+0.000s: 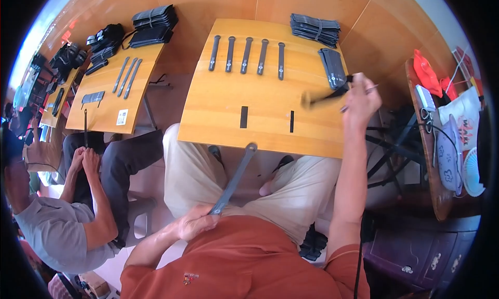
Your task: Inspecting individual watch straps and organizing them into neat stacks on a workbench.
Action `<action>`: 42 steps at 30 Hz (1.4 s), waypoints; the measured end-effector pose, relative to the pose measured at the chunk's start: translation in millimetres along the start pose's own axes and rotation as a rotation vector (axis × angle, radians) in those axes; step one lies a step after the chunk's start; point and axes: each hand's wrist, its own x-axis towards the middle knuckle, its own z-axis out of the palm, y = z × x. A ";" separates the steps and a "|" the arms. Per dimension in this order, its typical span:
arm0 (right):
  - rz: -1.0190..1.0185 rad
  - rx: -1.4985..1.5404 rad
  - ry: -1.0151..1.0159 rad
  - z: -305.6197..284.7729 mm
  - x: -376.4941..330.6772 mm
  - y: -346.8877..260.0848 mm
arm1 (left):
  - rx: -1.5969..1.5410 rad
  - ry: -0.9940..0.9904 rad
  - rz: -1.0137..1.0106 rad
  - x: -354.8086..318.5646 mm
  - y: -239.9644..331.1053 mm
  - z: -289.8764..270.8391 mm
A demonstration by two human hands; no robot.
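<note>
While the left hand (198, 222) clamps its fingers on the near end of the strap (234, 179), hold it steady, far end toward 1 o'clock at the table (208, 107) edge. Leave the row (246, 55), at 12 o'clock beyond that tip, undisturbed. At 2 o'clock, the right hand (360, 102) has its fingers closed on a dark item (332, 94), blurred; steady control should avoid snagging the stack (332, 65) at that hand's 11 o'clock.

the dark band (332, 95) blurs at its left end; the left fingers (207, 223) hide the lower end of the grey strap (235, 178).
</note>
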 end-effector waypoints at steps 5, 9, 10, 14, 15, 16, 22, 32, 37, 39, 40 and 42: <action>-0.434 -0.348 0.146 -18.4 67.3 12.3 | -0.060 0.110 -0.043 -6.7 -23.3 -4.1; -0.631 -0.685 0.048 0.5 60.0 32.3 | -0.295 0.227 0.009 4.2 -20.1 4.0; -0.680 -0.716 0.025 3.9 58.4 38.1 | -0.291 0.227 0.014 6.5 -20.0 4.4; -0.838 -0.867 -0.038 10.6 50.2 62.8 | -0.367 0.228 0.083 12.8 -20.1 5.3; -0.838 -0.865 -0.034 10.0 46.9 69.9 | -0.422 0.219 0.117 14.8 -21.0 5.7; -0.868 -0.907 -0.109 9.2 43.2 77.2 | -0.417 0.220 0.117 16.2 -21.6 7.3; -0.801 -1.021 -0.433 4.4 18.7 127.8 | -0.509 0.247 0.183 27.8 -18.4 14.0; -0.519 -1.184 -0.723 24.4 15.4 142.0 | -0.571 0.191 0.112 40.0 -10.0 16.7; -0.375 -1.293 -0.843 40.1 24.9 131.7 | -0.430 0.208 0.128 46.1 -17.5 16.2; -0.312 -1.338 -0.872 43.7 25.9 129.4 | -0.334 0.255 0.128 48.3 -16.3 16.9; -0.312 -1.338 -0.873 43.8 25.9 130.4 | -0.335 0.256 0.128 49.0 -15.8 16.2; -0.298 -1.328 -0.859 43.9 26.1 132.1 | -0.239 0.266 0.087 50.5 -15.2 14.4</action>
